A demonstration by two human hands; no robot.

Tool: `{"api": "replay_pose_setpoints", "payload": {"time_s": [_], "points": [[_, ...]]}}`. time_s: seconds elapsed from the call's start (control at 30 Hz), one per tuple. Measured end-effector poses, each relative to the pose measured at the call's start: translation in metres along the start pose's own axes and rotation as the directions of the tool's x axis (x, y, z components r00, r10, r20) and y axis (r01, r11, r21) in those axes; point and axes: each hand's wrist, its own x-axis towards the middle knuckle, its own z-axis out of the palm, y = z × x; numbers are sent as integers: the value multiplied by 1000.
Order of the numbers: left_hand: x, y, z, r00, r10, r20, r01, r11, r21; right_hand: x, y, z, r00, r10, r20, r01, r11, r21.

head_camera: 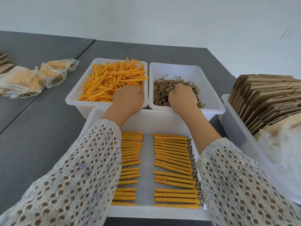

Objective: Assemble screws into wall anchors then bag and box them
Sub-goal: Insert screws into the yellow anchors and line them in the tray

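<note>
Nearest the person sits a shallow white plastic tray (162, 212) holding two columns of assembled yellow plastic wall anchors with screws pushed into them (173, 160), laid side by side; the screw heads show along the right edge of the right column, while the left column is partly hidden under a sleeve. Both forearms, in white open-knit sleeves (78, 176), reach forward over this tray.

Just beyond it stand two white plastic bins, touching each other. The left bin (73, 98) is heaped with loose yellow plastic wall anchors (110, 79). The left hand (128, 98) rests knuckles-up in the near right corner of that heap, fingers curled down into the anchors; whether it grips one cannot be told. The right bin (210, 88) holds a pile of loose brass-coloured metal screws (164, 88). The right hand (181, 97) lies on that pile, fingers curled down among the screws; what they hold, if anything, is hidden.

To the right, a larger white plastic tub (236, 128) carries a row of flattened brown cardboard boxes (267, 98) standing on edge, with crumpled clear plastic bags (280, 154) at its near end.

Far left on the dark grey bench (40, 128) lie several filled clear plastic bags of anchors and screws (24, 82), beside a few flat cardboard pieces (4, 62) at the edge of view.
</note>
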Motion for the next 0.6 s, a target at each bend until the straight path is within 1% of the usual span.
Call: {"api": "replay_pose_setpoints", "payload": {"time_s": [0.13, 0.23, 0.3, 0.37, 0.47, 0.6], "points": [[2, -3, -2, 999, 44, 2, -44, 998, 49, -2, -4, -2, 996, -63, -69, 68, 995, 69], [-1, -2, -1, 996, 82, -23, -78, 988, 135, -2, -6, -3, 982, -140, -125, 150, 985, 79], [-3, 2, 0, 997, 58, -41, -49, 979, 196, -3, -6, -4, 974, -155, -163, 171, 981, 91], [-4, 7, -1, 999, 8, -32, 0, 971, 239, -2, -4, -4, 974, -140, -180, 163, 979, 119], [-5, 10, -2, 999, -28, -20, 31, 971, 238, -3, -3, -4, 977, -125, -171, 153, 975, 163], [-9, 13, -4, 994, -90, -55, 97, 984, 150, -3, -3, -5, 984, -93, -154, 124, 970, 210]]}}
